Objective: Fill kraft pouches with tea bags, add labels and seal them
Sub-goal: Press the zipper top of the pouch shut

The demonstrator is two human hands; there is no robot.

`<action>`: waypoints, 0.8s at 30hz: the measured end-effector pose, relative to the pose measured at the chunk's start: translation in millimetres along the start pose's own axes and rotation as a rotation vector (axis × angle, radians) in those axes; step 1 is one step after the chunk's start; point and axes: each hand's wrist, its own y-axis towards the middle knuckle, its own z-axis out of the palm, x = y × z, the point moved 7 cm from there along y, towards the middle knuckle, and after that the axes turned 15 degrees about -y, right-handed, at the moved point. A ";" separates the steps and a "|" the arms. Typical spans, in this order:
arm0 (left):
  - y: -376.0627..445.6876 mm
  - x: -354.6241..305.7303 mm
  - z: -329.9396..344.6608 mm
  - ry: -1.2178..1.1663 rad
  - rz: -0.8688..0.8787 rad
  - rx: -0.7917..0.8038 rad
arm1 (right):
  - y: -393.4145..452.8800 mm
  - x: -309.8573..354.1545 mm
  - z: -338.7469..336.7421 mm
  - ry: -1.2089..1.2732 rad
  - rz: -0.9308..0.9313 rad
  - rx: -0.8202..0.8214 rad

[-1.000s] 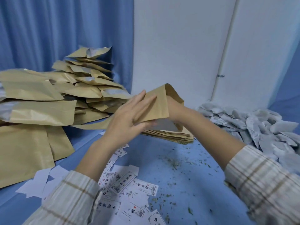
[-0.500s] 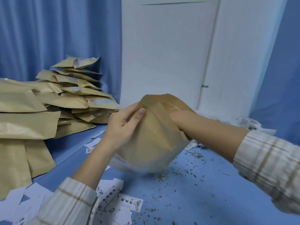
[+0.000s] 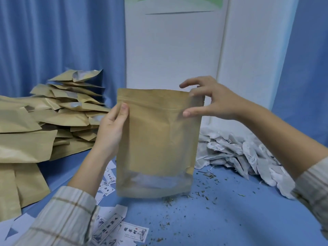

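Note:
I hold one kraft pouch (image 3: 156, 142) upright in the middle, its clear window at the bottom just above the blue table (image 3: 221, 221). My left hand (image 3: 110, 132) grips its left edge, thumb on the front. My right hand (image 3: 216, 102) pinches the top right corner near the zip strip between thumb and fingertips, one finger raised. White tea bags (image 3: 239, 153) lie heaped to the right behind the pouch. Printed labels (image 3: 134, 234) lie scattered on the table at the front left.
A tall pile of kraft pouches (image 3: 67, 107) fills the left side, with more flat ones (image 3: 21, 146) nearer me. Loose tea crumbs (image 3: 205, 197) dot the table. Blue curtains and a white panel (image 3: 170, 50) stand behind.
The pouch was taken off the stack, turned and now stands upright and flat-faced toward me. My right hand came out from behind it to its top right corner.

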 end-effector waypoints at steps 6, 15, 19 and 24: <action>2.6 10.3 -3.0 -0.028 -0.050 0.000 | -3.3 -44.7 4.8 0.163 0.240 -0.148; -10.4 67.3 -7.7 -0.173 -0.470 -0.103 | -14.9 -70.0 32.5 0.216 0.286 -0.146; -11.4 72.6 4.3 -0.060 -0.484 -0.010 | -24.0 -73.8 54.8 0.204 0.305 -0.037; -4.0 57.9 21.0 0.059 -0.255 -0.036 | -17.5 -66.3 52.5 0.047 0.295 0.167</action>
